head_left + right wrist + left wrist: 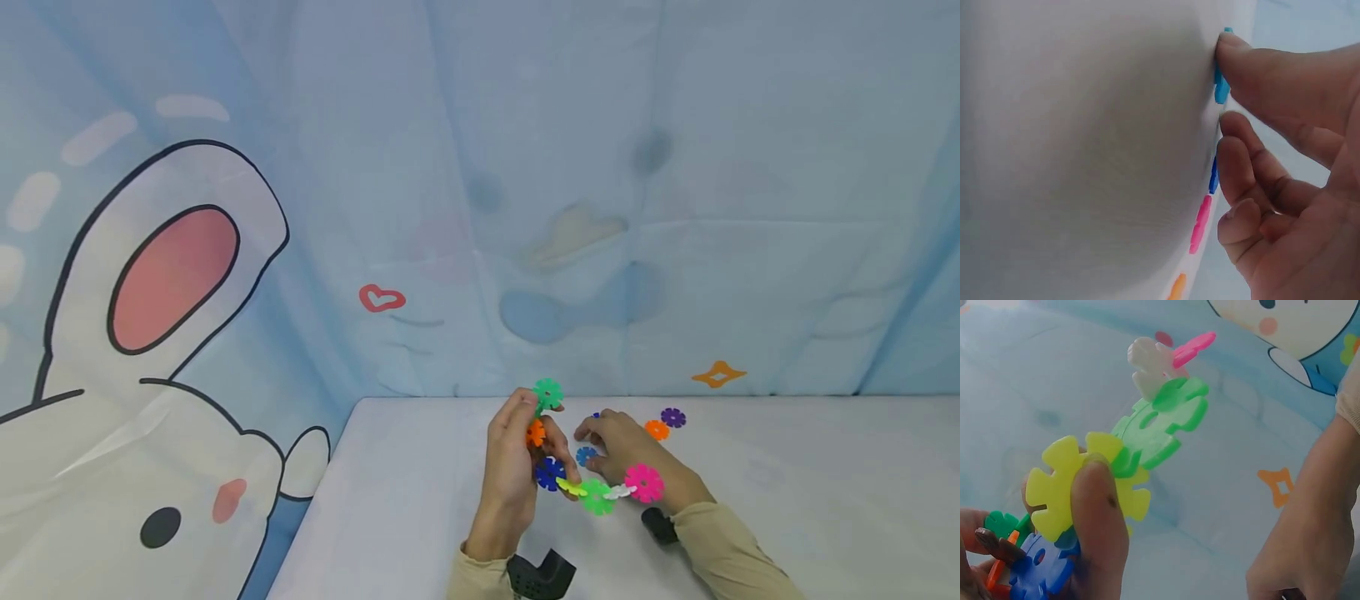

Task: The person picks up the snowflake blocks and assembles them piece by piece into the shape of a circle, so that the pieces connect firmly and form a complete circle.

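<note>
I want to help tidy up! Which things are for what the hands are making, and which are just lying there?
Being used:
- chain of flower discs, held in the left hand
- light blue disc, touched by the right hand

Lying there, maybe spares:
- orange disc
- purple disc
- dark blue disc
- loose pink disc

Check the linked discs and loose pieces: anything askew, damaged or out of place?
Nothing stands out. The left hand holds the chain of discs, with no break in view. The orange disc and purple disc lie loose on the table; the right hand partly hides other pieces.
</note>
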The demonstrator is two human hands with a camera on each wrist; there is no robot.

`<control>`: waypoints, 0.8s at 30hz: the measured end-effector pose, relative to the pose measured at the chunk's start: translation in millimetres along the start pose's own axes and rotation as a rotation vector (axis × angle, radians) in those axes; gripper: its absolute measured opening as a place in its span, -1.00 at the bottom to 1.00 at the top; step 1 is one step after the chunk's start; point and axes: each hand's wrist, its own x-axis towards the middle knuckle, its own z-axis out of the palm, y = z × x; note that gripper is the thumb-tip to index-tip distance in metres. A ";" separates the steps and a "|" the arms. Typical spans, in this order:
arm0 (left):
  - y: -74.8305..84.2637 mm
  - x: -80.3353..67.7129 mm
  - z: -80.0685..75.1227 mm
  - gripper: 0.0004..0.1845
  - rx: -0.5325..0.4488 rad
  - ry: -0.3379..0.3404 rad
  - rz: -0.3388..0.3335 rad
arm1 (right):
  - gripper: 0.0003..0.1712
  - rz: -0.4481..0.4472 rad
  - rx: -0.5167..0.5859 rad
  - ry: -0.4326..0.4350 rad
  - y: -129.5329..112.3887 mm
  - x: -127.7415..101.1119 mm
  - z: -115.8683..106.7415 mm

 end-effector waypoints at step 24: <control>9.9 -6.0 10.5 -0.63 0.004 0.053 0.050 | -0.84 -0.276 0.463 0.455 -57.7 -48.0 -79.9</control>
